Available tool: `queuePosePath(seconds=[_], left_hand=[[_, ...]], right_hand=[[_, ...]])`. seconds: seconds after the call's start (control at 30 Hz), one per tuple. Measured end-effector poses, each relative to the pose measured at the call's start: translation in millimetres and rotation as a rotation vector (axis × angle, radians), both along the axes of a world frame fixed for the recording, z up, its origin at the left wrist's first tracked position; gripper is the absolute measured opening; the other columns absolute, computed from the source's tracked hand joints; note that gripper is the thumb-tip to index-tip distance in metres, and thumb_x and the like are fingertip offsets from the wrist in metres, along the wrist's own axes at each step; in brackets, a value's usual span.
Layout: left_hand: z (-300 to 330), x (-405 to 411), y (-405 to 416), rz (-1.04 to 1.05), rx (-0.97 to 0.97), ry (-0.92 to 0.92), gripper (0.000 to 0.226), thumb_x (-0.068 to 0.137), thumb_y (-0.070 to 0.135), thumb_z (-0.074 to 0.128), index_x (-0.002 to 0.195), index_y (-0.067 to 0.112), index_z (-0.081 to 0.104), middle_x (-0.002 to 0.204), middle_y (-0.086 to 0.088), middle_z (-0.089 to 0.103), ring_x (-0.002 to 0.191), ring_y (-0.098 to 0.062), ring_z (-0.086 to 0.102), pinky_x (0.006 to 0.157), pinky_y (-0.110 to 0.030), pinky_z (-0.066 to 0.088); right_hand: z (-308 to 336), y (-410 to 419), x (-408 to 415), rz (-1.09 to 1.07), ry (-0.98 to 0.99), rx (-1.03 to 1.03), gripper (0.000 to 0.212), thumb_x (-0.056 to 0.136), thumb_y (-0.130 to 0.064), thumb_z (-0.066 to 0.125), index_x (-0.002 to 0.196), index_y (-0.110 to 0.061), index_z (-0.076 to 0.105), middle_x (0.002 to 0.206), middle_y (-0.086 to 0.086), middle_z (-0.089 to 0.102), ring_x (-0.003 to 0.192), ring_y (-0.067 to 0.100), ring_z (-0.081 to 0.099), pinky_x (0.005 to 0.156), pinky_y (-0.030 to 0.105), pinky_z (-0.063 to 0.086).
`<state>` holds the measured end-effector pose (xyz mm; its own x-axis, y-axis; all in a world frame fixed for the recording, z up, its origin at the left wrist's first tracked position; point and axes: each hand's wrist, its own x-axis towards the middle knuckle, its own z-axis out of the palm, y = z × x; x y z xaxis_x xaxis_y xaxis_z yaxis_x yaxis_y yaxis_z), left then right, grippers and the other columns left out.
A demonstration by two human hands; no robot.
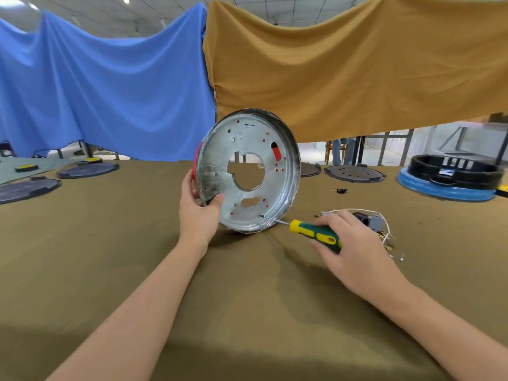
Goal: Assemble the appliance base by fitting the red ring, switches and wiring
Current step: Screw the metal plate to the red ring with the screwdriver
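The round metal base (247, 171) stands tilted on its edge on the brown surface (137, 243). The left hand (196, 213) grasps its rim, hiding most of the red ring (195, 163). The right hand (354, 248) grasps a screwdriver (310, 231), tip at a hole. Wiring (371, 218) is half hidden behind it.

**Bare arms, nothing worn**

Not much to report on the person here, honestly. Both forearms come in from the bottom of the shot and they're bare the whole way, no sleeves showing at all. The left hand (198, 213) and right hand (357, 251) are bare too: no gloves, rings, watch or wristbands. Fingernails on the visible fingers look short and plain.
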<state>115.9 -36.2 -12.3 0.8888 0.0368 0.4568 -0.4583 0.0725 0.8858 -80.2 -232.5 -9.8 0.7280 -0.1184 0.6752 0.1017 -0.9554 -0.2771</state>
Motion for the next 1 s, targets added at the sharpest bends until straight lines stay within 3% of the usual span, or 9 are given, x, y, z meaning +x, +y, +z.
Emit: queuePosePath(seconds=[0.17, 0.23, 0.37, 0.47, 0.57, 0.67, 0.77, 0.87, 1.0], left_hand=[[2, -9, -4, -0.013, 0.073, -0.097, 0.074, 0.088, 0.001, 0.067, 0.147, 0.035, 0.038, 0.123, 0.015, 0.063, 0.106, 0.005, 0.063, 0.1, -0.024, 0.051], [2, -9, -4, -0.011, 0.086, -0.124, 0.074, 0.088, 0.001, 0.068, 0.147, 0.035, 0.038, 0.12, 0.015, 0.063, 0.105, 0.004, 0.063, 0.097, -0.021, 0.051], [1, -9, -3, -0.006, 0.067, -0.079, 0.073, 0.088, 0.003, 0.068, 0.145, 0.037, 0.038, 0.119, 0.025, 0.061, 0.102, 0.01, 0.063, 0.099, -0.025, 0.052], [1, -6, -1, 0.004, -0.002, 0.005, 0.073, 0.088, 0.005, 0.07, 0.148, 0.03, 0.037, 0.122, 0.023, 0.06, 0.098, 0.018, 0.06, 0.103, -0.031, 0.05], [1, -7, -2, 0.003, 0.013, -0.009, 0.072, 0.088, 0.003, 0.069, 0.147, 0.029, 0.038, 0.117, 0.028, 0.059, 0.098, 0.02, 0.059, 0.102, -0.027, 0.049], [1, -12, -5, 0.0, 0.077, -0.097, 0.071, 0.088, 0.0, 0.067, 0.143, 0.036, 0.04, 0.114, 0.026, 0.062, 0.105, 0.008, 0.063, 0.097, -0.02, 0.051], [2, -14, -6, -0.006, 0.088, -0.15, 0.074, 0.088, 0.0, 0.067, 0.146, 0.036, 0.037, 0.125, 0.008, 0.063, 0.111, -0.003, 0.063, 0.1, -0.022, 0.049], [2, -15, -6, -0.015, 0.096, -0.173, 0.076, 0.088, -0.001, 0.068, 0.149, 0.031, 0.035, 0.132, 0.006, 0.06, 0.113, 0.001, 0.061, 0.1, -0.019, 0.048], [1, -15, -6, -0.018, 0.111, -0.202, 0.077, 0.088, -0.001, 0.068, 0.15, 0.029, 0.035, 0.133, 0.013, 0.057, 0.113, 0.011, 0.056, 0.094, -0.007, 0.046]], right_hand=[[-3, 10, 7, -0.142, 0.059, 0.061, 0.022, 0.092, -0.04, 0.064, 0.094, -0.018, 0.065, 0.07, -0.006, 0.06, 0.063, 0.014, 0.052, 0.059, 0.031, 0.034], [-4, 7, 10, -0.172, 0.118, 0.17, 0.029, 0.094, -0.045, 0.057, 0.087, -0.017, 0.063, 0.066, -0.002, 0.061, 0.062, 0.012, 0.053, 0.057, 0.03, 0.036], [-5, -1, 10, -0.121, 0.17, 0.32, 0.024, 0.093, -0.043, 0.059, 0.091, -0.019, 0.057, 0.082, -0.003, 0.061, 0.078, 0.017, 0.055, 0.063, 0.032, 0.038], [-6, 1, 6, -0.052, 0.14, 0.182, 0.028, 0.086, -0.031, 0.073, 0.104, -0.022, 0.054, 0.099, -0.009, 0.048, 0.089, 0.011, 0.052, 0.075, 0.027, 0.04], [-5, 2, 6, -0.064, 0.084, 0.103, 0.024, 0.084, -0.024, 0.075, 0.102, -0.019, 0.061, 0.094, -0.01, 0.047, 0.081, 0.013, 0.052, 0.071, 0.027, 0.039], [-5, 2, 8, -0.088, 0.072, 0.193, 0.019, 0.083, -0.03, 0.076, 0.093, -0.02, 0.063, 0.083, -0.016, 0.048, 0.072, 0.004, 0.048, 0.064, 0.024, 0.029], [-7, 1, 9, -0.106, 0.17, 0.32, 0.021, 0.086, -0.039, 0.071, 0.084, -0.019, 0.065, 0.068, -0.01, 0.059, 0.062, 0.006, 0.055, 0.057, 0.026, 0.041], [-5, -2, 11, -0.097, 0.254, 0.507, 0.025, 0.088, -0.04, 0.068, 0.077, -0.018, 0.064, 0.049, -0.004, 0.06, 0.041, 0.008, 0.056, 0.049, 0.021, 0.045], [-5, -5, 14, -0.074, 0.322, 0.724, 0.032, 0.09, -0.04, 0.063, 0.076, -0.01, 0.065, 0.055, 0.001, 0.065, 0.039, 0.013, 0.056, 0.052, 0.026, 0.041]])
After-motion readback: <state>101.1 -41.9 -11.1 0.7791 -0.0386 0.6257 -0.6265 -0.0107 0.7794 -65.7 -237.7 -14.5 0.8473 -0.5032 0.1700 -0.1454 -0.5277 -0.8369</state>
